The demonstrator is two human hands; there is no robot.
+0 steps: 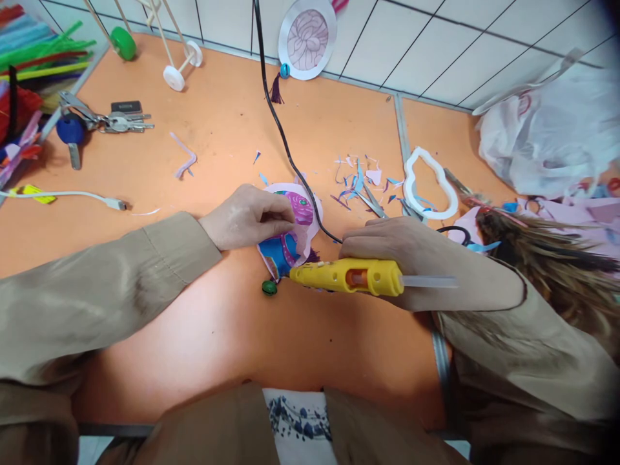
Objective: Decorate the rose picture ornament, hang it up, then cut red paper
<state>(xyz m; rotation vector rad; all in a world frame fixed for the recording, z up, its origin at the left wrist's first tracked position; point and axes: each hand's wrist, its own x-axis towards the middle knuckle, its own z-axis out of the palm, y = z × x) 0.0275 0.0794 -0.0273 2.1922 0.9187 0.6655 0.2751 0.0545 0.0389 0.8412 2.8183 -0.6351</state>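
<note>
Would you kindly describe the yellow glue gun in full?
The glue gun is in the grip of the right hand, which hides its handle. The body is yellow and plastic-looking, with an opening showing orange. A translucent glue stick juts from the rear; the nozzle end is at the blue-and-pink craft piece.

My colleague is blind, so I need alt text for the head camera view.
The right hand holds a yellow glue gun, its tip at the edge of a pink and blue craft piece that the left hand holds on an orange table. Beyond lie scissors and colored scraps.

1 yellow glue gun (334,276) points at 1 blue-pink ornament (272,253).
</note>
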